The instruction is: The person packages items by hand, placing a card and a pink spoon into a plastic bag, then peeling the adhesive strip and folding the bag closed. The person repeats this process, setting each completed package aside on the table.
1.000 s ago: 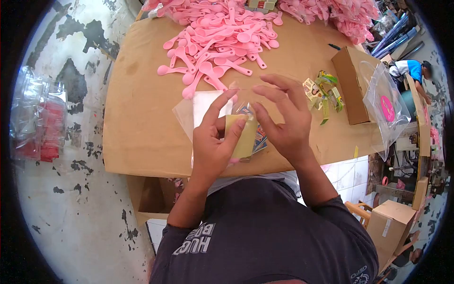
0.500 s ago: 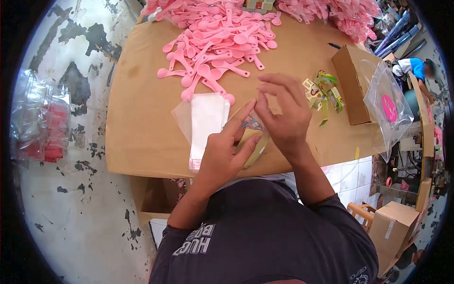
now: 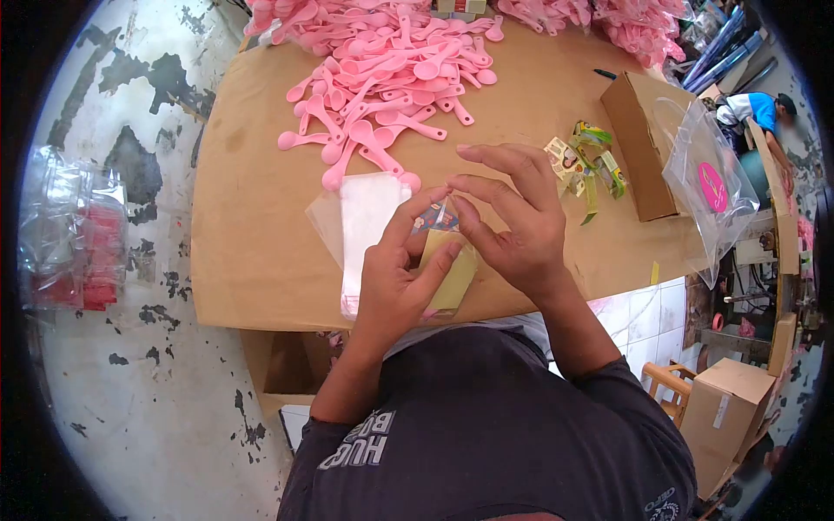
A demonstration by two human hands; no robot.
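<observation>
In the head view a small clear plastic packet (image 3: 450,282), with a pale yellow backing and a blue printed part near its top, is between my hands. My left hand (image 3: 393,273) grips it with thumb and fingers along its left side. At its top edge my right hand (image 3: 523,227) pinches with thumb and index finger, the other fingers lifted; part of the packet is hidden there. Just left of my left hand lies a stack of whitish clear plastic bags (image 3: 360,230). Beyond it spreads a heap of pink measuring spoons (image 3: 382,87).
Green and yellow printed packets (image 3: 591,165) lie right of my hands, near an open cardboard box (image 3: 638,156) with a clear bag (image 3: 708,187) against it. A black pen (image 3: 605,74) is farther back. Another person (image 3: 756,117) sits at far right.
My right hand has opened slightly, its fingers spreading, and the packet's yellow backing shows more. The whole view has shifted a little. Spoons and bags lie as before.
</observation>
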